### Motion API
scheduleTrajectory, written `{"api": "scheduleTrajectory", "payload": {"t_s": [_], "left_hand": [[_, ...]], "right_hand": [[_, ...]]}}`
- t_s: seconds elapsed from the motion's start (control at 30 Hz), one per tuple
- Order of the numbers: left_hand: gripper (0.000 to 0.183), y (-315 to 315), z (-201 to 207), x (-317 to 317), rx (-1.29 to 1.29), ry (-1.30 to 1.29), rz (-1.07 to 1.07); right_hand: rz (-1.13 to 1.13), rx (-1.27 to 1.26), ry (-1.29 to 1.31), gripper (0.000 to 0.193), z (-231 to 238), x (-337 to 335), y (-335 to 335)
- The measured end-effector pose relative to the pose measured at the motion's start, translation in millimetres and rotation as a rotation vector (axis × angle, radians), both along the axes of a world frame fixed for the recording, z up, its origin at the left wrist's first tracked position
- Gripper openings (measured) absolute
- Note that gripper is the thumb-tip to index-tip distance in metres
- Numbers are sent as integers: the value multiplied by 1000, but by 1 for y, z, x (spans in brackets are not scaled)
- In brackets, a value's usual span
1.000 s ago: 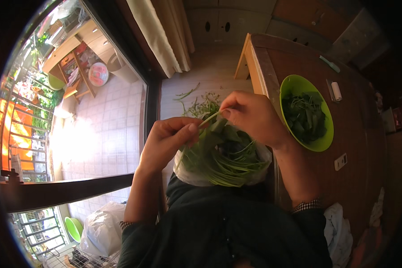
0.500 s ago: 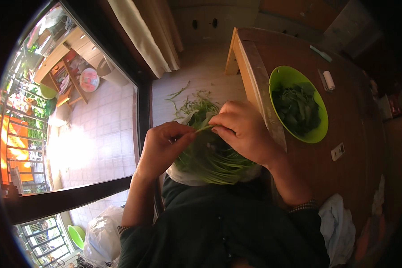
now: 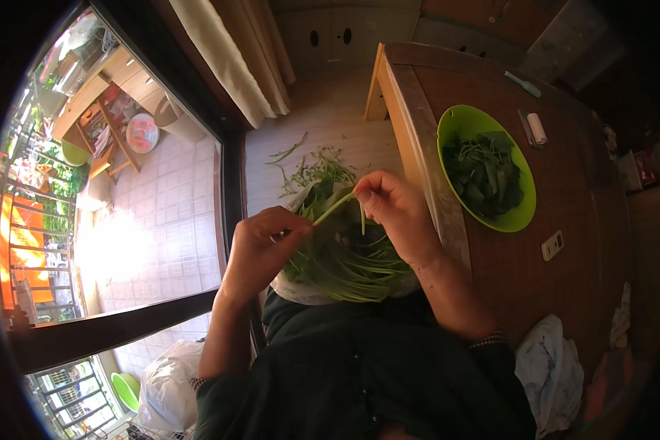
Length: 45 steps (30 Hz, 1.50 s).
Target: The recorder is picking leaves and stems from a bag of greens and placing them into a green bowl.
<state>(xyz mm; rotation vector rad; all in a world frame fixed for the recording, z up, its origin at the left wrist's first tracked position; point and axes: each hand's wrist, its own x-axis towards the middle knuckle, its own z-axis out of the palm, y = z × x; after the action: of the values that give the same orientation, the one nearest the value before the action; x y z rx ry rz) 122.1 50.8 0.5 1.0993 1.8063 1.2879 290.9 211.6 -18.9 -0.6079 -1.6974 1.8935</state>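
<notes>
Between my two hands stretches a pale green stem of a leafy vegetable (image 3: pixel 334 208). My left hand (image 3: pixel 268 238) pinches its lower end between thumb and fingers. The fingertips of my right hand (image 3: pixel 396 213) close on its upper end, and a thin strip hangs below them. Under both hands, a heap of long-stemmed greens (image 3: pixel 352 275) lies in a whitish plastic bag (image 3: pixel 292 290) on my lap. To the right, a lime-green bowl (image 3: pixel 522 216) on the table holds loose dark green leaves (image 3: pixel 488 172).
The brown table (image 3: pixel 506 279) has a small white device (image 3: pixel 553 246), a white roll (image 3: pixel 537 128) and a crumpled cloth (image 3: pixel 550 374). Trimmings (image 3: pixel 319 169) litter the floor ahead. A dark door frame (image 3: pixel 233 198) stands close on my left, near a white bag (image 3: pixel 170 389).
My right hand has turned and drawn slightly away from my left, showing more stem between them. A thin strip now hangs from my right fingers.
</notes>
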Motion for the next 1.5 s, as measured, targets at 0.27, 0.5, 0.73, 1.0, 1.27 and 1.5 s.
{"api": "scheduleTrajectory", "payload": {"t_s": [0.27,0.5,0.73,1.0,1.27,1.5], "left_hand": [[9,6,-3,10,-7,-49,-5],[9,0,-10,4,38,-100,16],[9,0,-14,-1,24,-160,11],[10,12,-4,11,-35,-183,-91],[9,6,-2,13,-3,-140,-84],[18,7,-7,23,-107,-298,-180]], "right_hand": [[-132,-321,168,12,-6,8,3],[-473,-250,305,10,-10,43,42],[-847,347,-25,13,-8,104,95],[-164,489,-29,12,14,43,12],[-27,376,-105,9,16,26,-7],[8,256,-18,16,5,22,-13]]}}
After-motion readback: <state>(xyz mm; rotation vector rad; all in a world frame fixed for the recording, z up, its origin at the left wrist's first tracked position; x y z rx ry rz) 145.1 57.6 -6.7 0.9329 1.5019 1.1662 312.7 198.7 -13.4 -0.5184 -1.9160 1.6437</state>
